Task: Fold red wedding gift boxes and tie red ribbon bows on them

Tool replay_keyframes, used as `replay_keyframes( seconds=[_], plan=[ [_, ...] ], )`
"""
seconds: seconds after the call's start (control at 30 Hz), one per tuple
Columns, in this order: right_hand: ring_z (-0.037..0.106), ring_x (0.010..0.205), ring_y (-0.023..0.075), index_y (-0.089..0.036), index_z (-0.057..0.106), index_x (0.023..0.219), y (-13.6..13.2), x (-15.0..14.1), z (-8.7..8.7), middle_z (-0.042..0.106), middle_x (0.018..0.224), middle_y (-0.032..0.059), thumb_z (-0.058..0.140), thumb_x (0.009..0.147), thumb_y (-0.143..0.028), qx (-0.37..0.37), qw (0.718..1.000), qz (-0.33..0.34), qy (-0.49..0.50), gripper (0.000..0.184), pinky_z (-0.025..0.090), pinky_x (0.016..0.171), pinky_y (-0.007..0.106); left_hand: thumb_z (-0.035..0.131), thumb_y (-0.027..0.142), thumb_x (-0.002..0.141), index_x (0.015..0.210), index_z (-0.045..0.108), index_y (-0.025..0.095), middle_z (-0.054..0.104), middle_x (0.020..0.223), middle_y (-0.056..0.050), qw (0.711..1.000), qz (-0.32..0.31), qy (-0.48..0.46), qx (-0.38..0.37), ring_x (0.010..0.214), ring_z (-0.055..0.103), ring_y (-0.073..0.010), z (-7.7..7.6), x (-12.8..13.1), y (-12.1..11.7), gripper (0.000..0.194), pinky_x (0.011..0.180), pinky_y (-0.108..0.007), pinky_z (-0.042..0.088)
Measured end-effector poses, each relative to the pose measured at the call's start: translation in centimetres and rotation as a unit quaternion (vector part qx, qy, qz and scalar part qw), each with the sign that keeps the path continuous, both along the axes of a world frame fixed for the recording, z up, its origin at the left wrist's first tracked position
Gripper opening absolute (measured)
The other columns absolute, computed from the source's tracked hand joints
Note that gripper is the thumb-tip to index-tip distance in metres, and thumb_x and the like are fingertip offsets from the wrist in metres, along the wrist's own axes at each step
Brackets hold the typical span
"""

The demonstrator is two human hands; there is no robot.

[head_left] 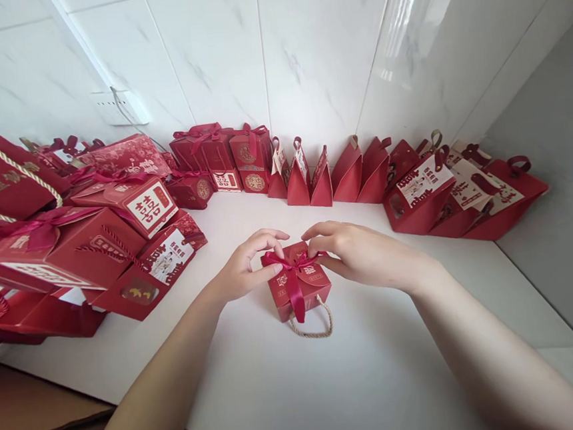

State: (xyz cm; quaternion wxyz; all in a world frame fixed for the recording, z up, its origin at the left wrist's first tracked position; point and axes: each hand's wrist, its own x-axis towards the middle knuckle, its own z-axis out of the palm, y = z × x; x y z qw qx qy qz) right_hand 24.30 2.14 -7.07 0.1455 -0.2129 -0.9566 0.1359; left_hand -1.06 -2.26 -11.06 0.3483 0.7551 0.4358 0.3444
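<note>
A small red gift box (301, 294) with pale lettering stands on the white table, a beige rope handle (322, 334) hanging out at its front. Across its top a dark pink ribbon (296, 294) is tied in a bow, one tail draped down the front. My left hand (248, 265) is at the box's left, thumb and fingers closed on the left side of the ribbon bow. On the opposite side, my right hand (353, 253) pinches the bow's right part. The fingers partly cover the knot and loops.
Red gift boxes (68, 247) are heaped at the left, some with ribbons or rope handles. Pointed red boxes (321, 178) line the tiled wall, with more boxes (420, 193) at the right. A cardboard box (37, 411) sits below the table's left edge. A socket (119, 108) is on the wall.
</note>
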Motion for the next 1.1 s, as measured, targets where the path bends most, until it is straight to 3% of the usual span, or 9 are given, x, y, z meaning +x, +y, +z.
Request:
replay_keyframes(
  seconds=[0.17,0.4,0.63,0.77,0.93,1.1],
  plan=[
    [0.062,0.092,0.0182,-0.019,0.069,0.102,-0.1,0.5,0.6,0.061,0.113,0.0058,0.056,0.095,-0.008,-0.033,0.999,0.017,-0.001,0.018,0.048,0.08,0.029,0.062,0.033,0.088,0.08,0.063,0.019,0.055,0.133,-0.009,0.999,0.015,0.033,0.014,0.125,0.051,-0.0245,0.0,-0.6,0.3,0.016,0.11,-0.038,0.037],
    [0.063,0.078,0.0187,-0.02,0.071,0.098,-0.2,0.4,0.8,0.064,0.091,0.0058,0.056,0.096,-0.013,-0.048,0.999,-0.008,-0.007,0.017,0.047,0.072,0.027,0.064,0.037,0.086,0.069,0.056,0.017,0.057,0.129,-0.01,0.999,-0.014,0.029,-0.019,0.123,0.053,-0.025,-0.1,-0.7,0.4,0.028,0.111,-0.04,0.036],
    [0.062,0.078,0.0167,-0.023,0.069,0.109,0.1,0.7,0.6,0.063,0.096,0.0039,0.057,0.095,-0.011,-0.05,0.999,-0.002,-0.008,0.022,0.046,0.071,0.026,0.059,0.041,0.089,0.061,0.053,0.016,0.06,0.123,-0.009,0.997,-0.004,-0.045,-0.07,0.112,0.059,-0.0237,-0.3,-0.6,0.6,0.039,0.099,-0.037,0.046],
    [0.06,0.075,0.0158,-0.022,0.071,0.104,-0.2,0.8,1.0,0.064,0.089,0.0028,0.059,0.098,-0.019,-0.07,0.997,0.024,-0.021,0.015,0.044,0.068,0.027,0.06,0.044,0.089,0.067,0.064,0.016,0.062,0.12,-0.009,0.995,0.015,-0.054,-0.089,0.107,0.061,-0.0234,-0.3,-0.5,0.7,0.036,0.094,-0.036,0.048],
    [0.058,0.068,0.0145,-0.021,0.071,0.089,-1.3,0.9,1.7,0.064,0.082,0.0013,0.055,0.099,-0.021,-0.131,0.988,0.079,-0.025,0.019,0.043,0.066,0.026,0.066,0.038,0.086,0.058,0.054,0.015,0.062,0.116,-0.007,0.996,-0.022,-0.008,-0.082,0.103,0.061,-0.0206,0.6,0.4,-0.2,0.038,0.092,-0.033,0.047],
    [0.056,0.061,0.0165,-0.019,0.07,0.083,-1.2,1.2,1.4,0.063,0.076,0.0045,0.05,0.101,-0.031,-0.107,0.994,0.001,-0.027,0.029,0.041,0.059,0.029,0.076,0.038,0.076,0.064,0.059,0.016,0.059,0.123,-0.006,0.994,-0.045,0.05,-0.089,0.107,0.06,-0.0217,1.3,0.8,-0.9,0.03,0.093,-0.033,0.047]
  ],
)
